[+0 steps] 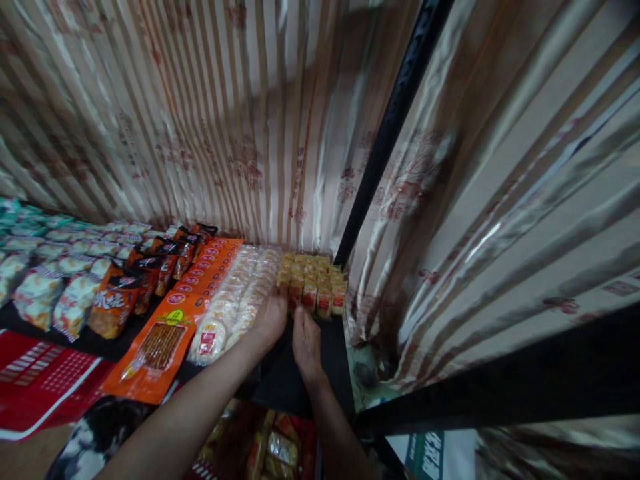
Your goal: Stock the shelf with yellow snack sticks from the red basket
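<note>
Small yellow snack packets [324, 298] with red labels stand in close rows at the right end of a black shelf [285, 380]. My left hand [273, 315] is closed at the front left of these rows, its fingertips turned away from view. Beside it, my right hand [306, 339] is closed too, thumb and finger pinched together. The fingertips of both hands meet at one small yellow packet, which they mostly cover. Just left of my hands lie clear-wrapped round white rice crackers [213, 333] in two overlapping rows.
Orange packs of brown sticks [160, 343], orange-black snack bags [116, 300] and white bags [77, 300] line the shelf leftward. A black post [385, 133] rises at the back corner before a striped curtain [250, 120]. Below are a red basket [35, 407] and more yellow packets [283, 450].
</note>
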Demonstrator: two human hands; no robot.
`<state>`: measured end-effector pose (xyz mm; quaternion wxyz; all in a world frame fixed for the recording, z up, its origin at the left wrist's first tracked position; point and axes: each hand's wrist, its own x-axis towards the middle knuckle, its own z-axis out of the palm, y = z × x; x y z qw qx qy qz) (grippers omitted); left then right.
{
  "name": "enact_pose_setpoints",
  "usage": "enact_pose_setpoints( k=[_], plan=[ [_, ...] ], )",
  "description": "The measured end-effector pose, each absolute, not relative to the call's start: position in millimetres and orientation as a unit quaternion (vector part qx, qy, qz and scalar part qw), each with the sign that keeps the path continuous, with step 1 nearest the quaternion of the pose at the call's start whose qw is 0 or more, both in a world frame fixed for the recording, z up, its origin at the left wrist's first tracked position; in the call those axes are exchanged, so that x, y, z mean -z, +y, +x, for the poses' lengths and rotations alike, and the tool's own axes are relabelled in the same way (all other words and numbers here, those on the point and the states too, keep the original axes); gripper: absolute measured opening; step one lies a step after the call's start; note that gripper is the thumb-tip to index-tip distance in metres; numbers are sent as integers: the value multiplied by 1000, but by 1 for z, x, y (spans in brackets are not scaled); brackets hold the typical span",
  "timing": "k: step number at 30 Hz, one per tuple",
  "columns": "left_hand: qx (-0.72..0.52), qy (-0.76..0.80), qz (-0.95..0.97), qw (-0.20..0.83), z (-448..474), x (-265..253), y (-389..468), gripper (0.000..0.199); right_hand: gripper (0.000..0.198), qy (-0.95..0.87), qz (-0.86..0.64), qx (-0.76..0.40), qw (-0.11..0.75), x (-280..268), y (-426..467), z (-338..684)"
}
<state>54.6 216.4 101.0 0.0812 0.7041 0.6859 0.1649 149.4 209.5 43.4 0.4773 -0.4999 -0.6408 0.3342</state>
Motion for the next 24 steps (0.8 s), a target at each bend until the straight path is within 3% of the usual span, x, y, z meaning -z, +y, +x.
enact_pose_setpoints(
  k=[7, 16, 24],
  plan=[
    [-211, 648, 730, 56, 53, -83, 224, 42, 55, -630, -498, -333, 495, -40, 210, 149],
    [-149, 669, 726, 52, 59, -88, 231, 39, 53, -636, -511, -321, 481, -43, 211, 149],
    [-189, 645, 736, 74, 59, -90, 222, 34, 51, -636, -504, -316, 491, -45, 208, 149]
  ],
)
